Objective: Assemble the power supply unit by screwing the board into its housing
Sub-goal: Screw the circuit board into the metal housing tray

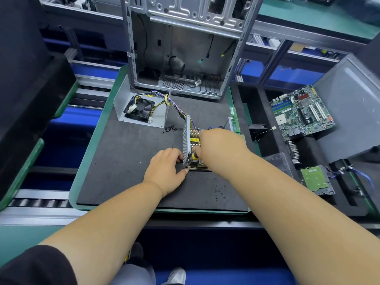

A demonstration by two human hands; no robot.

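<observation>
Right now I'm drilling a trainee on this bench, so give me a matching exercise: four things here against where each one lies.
Things:
1. fan
2. motherboard
3. loose screws
4. computer case

Places:
A. in the black tray at far right
B. standing upright at the back of the mat
C. inside the grey metal cover at the mat's left
D. on the mat, just left of the power supply's perforated wall

Pairs: 1-C, 2-A, 3-D, 4-B
</observation>
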